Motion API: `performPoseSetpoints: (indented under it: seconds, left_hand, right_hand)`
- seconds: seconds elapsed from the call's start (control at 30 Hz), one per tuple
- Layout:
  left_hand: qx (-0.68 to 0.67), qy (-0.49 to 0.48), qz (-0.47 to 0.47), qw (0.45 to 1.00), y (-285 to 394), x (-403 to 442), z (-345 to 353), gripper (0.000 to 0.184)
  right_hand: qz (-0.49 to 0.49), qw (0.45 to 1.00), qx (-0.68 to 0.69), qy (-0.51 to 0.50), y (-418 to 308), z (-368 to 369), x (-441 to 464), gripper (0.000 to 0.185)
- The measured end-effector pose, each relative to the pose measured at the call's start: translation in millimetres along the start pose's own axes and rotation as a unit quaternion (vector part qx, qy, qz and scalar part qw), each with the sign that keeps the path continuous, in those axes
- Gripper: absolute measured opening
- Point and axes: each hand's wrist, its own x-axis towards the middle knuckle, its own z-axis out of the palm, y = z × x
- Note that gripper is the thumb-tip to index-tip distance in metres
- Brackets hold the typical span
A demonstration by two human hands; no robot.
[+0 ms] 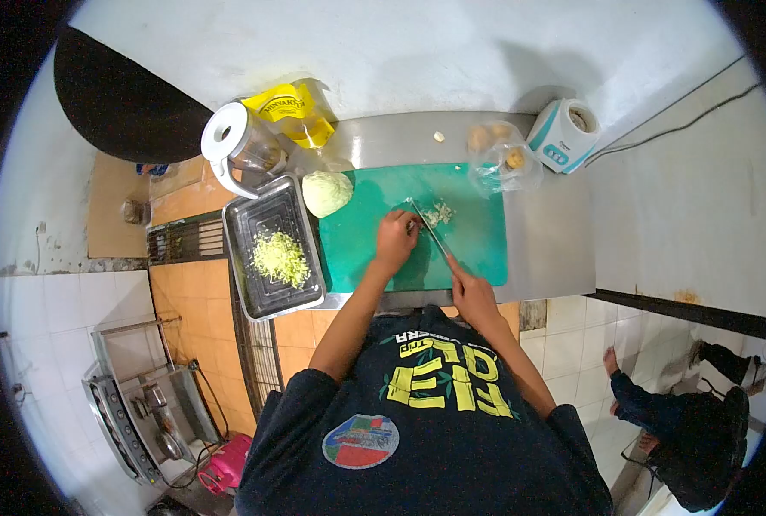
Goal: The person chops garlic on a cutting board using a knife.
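My right hand grips the handle of a knife, whose blade points up and left across a green cutting board. Curled beside the blade tip are the fingers of my left hand; whatever they press or hold is mostly hidden. Small chopped whitish pieces, garlic by the look of them, lie in a little heap just right of the blade. A piece of pale green cabbage rests at the board's upper left corner.
Shredded greens fill part of a metal tray at left. Behind stand a blender jug and yellow pouch. A plastic bag and white blender base are at right. Another person is at lower right.
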Motion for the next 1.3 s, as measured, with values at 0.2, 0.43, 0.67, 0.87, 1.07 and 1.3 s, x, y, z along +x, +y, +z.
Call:
performPoseSetpoints:
  seconds: [0.2,0.43,0.67,0.87,1.07,1.3]
  left_hand:
    - [0.0,-0.015,-0.015,1.0,-0.7,-3.2,-1.4,0.011]
    - [-0.022,0.006,0.01,1.0,6.4,-0.4,-4.1,0.018]
    - [0.069,0.012,0.044,0.997,16.1,4.0,12.5,0.019]
    - [0.049,0.001,0.012,0.999,14.7,-3.4,24.9,0.012]
    - [0.015,0.018,-0.024,0.999,16.5,-1.7,20.6,0.005]
    - [0.007,0.035,-0.014,0.999,18.4,-3.4,20.2,0.007]
  right_hand:
    - [0.01,0.998,0.042,-0.034,26.2,-19.3,-35.2,0.055]
    - [0.014,0.998,0.049,-0.031,27.8,-44.8,-11.6,0.055]
    - [-0.021,0.998,0.055,0.017,46.0,-33.6,-8.9,0.056]
    - [0.013,0.998,0.05,-0.029,44.9,-35.9,-20.0,0.057]
    - [-0.006,0.997,0.067,-0.029,46.6,-33.7,-17.8,0.055]
    - [-0.016,0.997,0.07,-0.039,43.2,-38.9,-15.6,0.054]
